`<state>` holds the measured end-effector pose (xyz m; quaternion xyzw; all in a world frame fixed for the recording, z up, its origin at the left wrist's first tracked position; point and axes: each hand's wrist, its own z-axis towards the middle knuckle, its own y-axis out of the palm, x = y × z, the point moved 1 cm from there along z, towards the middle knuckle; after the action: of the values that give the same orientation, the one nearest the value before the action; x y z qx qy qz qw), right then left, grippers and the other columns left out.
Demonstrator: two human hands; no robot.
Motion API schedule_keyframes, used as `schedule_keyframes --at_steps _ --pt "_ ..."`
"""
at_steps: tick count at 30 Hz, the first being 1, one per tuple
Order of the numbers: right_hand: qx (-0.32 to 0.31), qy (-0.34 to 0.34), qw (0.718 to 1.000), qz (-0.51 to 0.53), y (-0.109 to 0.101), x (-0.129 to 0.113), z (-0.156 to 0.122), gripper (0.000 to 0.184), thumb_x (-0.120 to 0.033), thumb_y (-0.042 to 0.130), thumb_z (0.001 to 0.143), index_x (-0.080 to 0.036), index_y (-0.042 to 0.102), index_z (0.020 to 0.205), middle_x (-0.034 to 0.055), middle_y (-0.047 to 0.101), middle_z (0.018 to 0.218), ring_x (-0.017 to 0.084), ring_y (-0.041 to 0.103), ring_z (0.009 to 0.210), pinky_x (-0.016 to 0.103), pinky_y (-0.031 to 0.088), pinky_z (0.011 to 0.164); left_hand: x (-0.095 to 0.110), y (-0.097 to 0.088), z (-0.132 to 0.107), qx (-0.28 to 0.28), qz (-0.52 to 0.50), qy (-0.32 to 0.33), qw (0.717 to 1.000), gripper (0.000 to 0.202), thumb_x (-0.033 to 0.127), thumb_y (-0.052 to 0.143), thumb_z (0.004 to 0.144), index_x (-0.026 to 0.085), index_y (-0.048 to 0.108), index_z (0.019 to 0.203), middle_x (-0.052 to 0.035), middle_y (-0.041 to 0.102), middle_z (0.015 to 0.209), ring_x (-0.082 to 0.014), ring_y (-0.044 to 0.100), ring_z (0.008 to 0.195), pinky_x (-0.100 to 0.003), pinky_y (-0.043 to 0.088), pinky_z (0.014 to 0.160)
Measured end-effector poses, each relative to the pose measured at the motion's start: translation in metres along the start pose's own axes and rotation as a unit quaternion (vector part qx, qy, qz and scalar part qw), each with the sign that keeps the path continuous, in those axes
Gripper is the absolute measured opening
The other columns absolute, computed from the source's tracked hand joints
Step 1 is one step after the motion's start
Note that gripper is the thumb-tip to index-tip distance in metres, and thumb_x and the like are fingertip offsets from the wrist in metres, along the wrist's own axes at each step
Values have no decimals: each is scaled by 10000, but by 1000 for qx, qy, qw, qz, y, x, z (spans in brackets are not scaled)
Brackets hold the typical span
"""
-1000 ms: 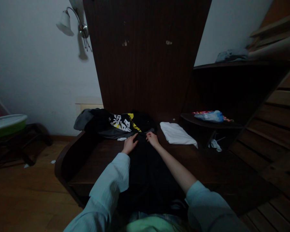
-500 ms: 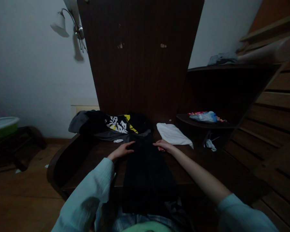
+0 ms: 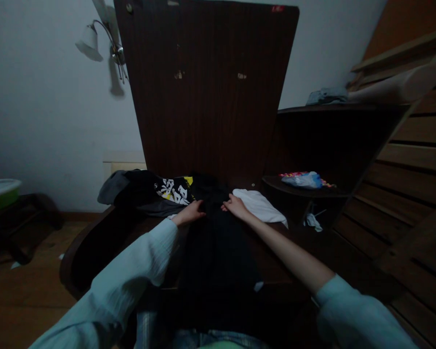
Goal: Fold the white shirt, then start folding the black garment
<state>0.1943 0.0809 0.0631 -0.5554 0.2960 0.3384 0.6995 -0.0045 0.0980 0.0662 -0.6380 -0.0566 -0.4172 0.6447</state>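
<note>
A long black garment (image 3: pixel 218 252) stretches over the dark wooden desk top toward me, with a small white tag (image 3: pixel 258 286) at its near right corner. Whether it is trousers or a top is too dark to tell. My left hand (image 3: pixel 191 213) has its fingers curled on the garment's left edge, near the far end. Opposite it, my right hand (image 3: pixel 236 207) pinches the right edge. A black shirt with white and yellow print (image 3: pixel 174 190) lies bunched just beyond my left hand. Folded white cloth (image 3: pixel 259 206) rests to the right of my right hand.
A tall dark wooden panel (image 3: pixel 210 97) rises behind the desk. Corner shelves on the right hold a blue and white plastic packet (image 3: pixel 305 180). Wooden slats (image 3: pixel 407 155) stand at far right. A green basin (image 3: pixel 2 196) sits on a stool at left.
Both hands have moved forward and inward onto the garment's edges and closed. The garment's near end has shifted away from my lap, and its white tag now shows.
</note>
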Motion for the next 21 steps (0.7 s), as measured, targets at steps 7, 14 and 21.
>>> schedule_keyframes --at_steps 7,14,21 --pt "40 -51 998 -27 -17 -25 75 463 -233 631 686 -136 450 1101 109 619 1072 189 589 973 282 451 801 16 -24 68 81 76 129 985 681 56 564 632 132 356 1276 -144 195 1414 -269 242 1286 -357 247 1044" --pt "-102 -58 984 -135 7 13 38 609 -359 632 699 -127 430 1224 150 587 1120 238 567 1014 340 437 851 -7 -14 18 -2 194 57 979 274 232 498 762 127 583 1000 -144 544 1119 -248 549 1010 -329 415 855" --pt "-143 -196 940 -240 28 49 -46 444 -418 510 791 -185 524 1169 113 485 1268 233 419 1186 380 340 972 -19 -15 -67 -180 170 -70 966 436 600 522 657 179 582 562 -16 584 551 -174 574 568 -243 416 571"
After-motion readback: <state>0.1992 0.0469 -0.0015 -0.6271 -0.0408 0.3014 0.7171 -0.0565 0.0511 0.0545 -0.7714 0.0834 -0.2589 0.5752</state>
